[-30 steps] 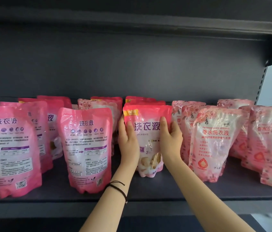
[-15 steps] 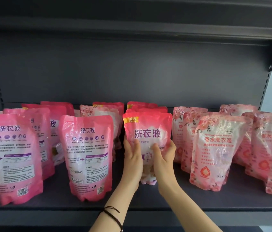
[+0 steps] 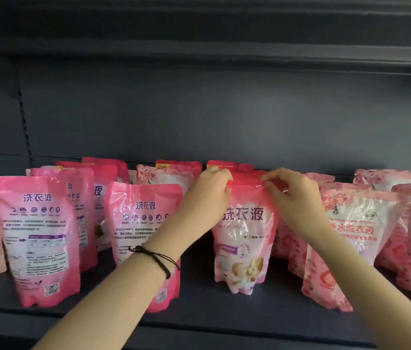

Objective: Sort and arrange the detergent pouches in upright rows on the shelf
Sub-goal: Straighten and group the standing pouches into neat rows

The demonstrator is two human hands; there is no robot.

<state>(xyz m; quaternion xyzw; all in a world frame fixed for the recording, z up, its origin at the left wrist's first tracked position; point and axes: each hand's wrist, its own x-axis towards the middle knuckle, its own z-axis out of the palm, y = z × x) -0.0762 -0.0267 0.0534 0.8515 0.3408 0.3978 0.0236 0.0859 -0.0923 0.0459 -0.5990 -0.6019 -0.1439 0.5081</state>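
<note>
My left grip pinches the top seam of the glossy pink plastic detergent pouch at its left corner, and my right grip pinches the right corner. The pouch stands upright on the dark grey metal shelf. Left of it stands a pink pouch showing its printed back; right of it, a paler rose-patterned pouch.
</note>
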